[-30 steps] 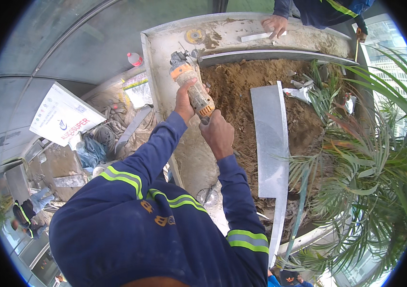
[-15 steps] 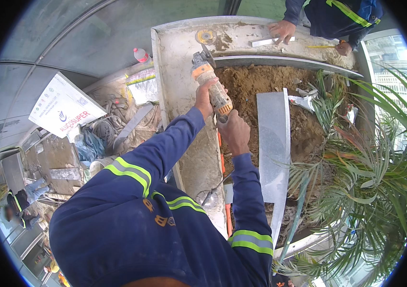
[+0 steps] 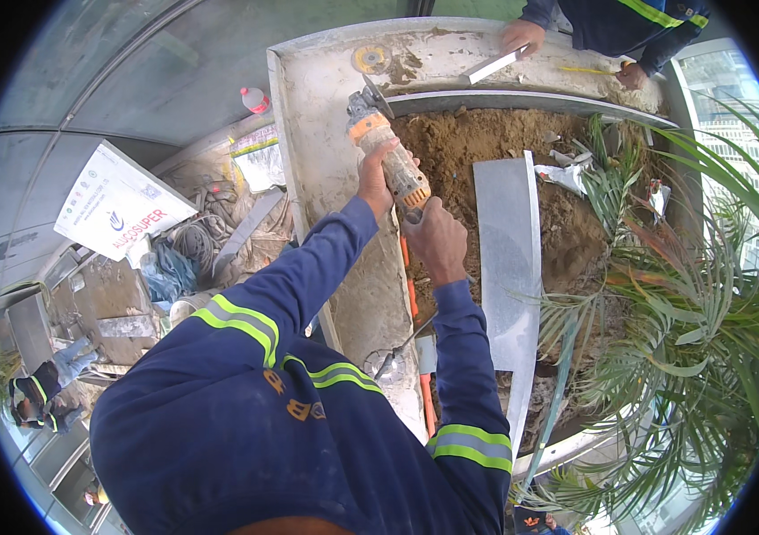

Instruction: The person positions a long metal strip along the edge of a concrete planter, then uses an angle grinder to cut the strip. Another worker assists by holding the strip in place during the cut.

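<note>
Both my hands are closed round a dusty orange and grey angle grinder [image 3: 391, 159]. Near its head, my left hand [image 3: 375, 178] wraps the body. My right hand [image 3: 437, 239] grips the rear end. The grinder's disc [image 3: 377, 96] stands on edge by the corner where a long grey stone strip [image 3: 522, 101] meets the planter's pale ledge [image 3: 317, 134]; whether it touches cannot be made out. A separate round disc [image 3: 371, 60] lies flat on the ledge beyond the tool. Brown soil [image 3: 451, 147] fills the planter right of the grinder.
A grey slab [image 3: 506, 232] lies across the soil, with palm fronds [image 3: 683, 312] at right. Across the ledge, a co-worker's hand [image 3: 523, 37] holds a white strip [image 3: 494, 67]; their other hand is by a yellow tape measure [image 3: 589, 69]. A bottle [image 3: 255, 100] stands left.
The view has shifted slightly. The co-worker's white strip has tilted, its far end now raised in their hand. My grip on the angle grinder is the same.
</note>
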Available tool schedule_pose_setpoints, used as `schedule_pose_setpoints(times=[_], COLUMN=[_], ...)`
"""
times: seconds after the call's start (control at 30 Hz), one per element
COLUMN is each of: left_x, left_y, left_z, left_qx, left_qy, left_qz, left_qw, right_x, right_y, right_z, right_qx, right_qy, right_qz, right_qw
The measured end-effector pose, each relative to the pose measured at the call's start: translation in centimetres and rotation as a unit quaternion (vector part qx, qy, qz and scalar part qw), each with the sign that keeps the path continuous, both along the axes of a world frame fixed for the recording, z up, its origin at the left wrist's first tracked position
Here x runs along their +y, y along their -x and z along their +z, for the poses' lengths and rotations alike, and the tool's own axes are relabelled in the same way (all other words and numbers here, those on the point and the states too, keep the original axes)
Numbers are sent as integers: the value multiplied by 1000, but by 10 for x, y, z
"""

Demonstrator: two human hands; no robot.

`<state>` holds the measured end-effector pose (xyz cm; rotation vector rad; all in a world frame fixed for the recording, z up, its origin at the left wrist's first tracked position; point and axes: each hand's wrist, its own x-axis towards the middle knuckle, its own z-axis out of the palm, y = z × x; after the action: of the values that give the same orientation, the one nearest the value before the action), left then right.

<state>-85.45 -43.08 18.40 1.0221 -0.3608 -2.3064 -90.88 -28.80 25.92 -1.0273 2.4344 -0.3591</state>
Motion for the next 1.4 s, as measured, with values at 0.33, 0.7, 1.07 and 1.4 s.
schedule_pose_setpoints(times=[0.33, 0.7, 1.07, 1.4], left_x=[0, 5, 4, -38], left_y=[0, 3, 3, -3], left_z=[1, 3, 5, 6], left_qx=[-11, -19, -12, -6], left_qy=[5, -6, -17, 26], left_qz=[-1, -6, -4, 4], left_qw=[1000, 1000, 1000, 1000], right_x=[-2, 3, 4, -26], right_y=[2, 5, 5, -1], right_z=[2, 2, 4, -8], right_qx=[-15, -17, -20, -14], right_qy=[-17, -30, -11, 78], right_qz=[4, 3, 2, 13], right_qw=[1000, 999, 1000, 997])
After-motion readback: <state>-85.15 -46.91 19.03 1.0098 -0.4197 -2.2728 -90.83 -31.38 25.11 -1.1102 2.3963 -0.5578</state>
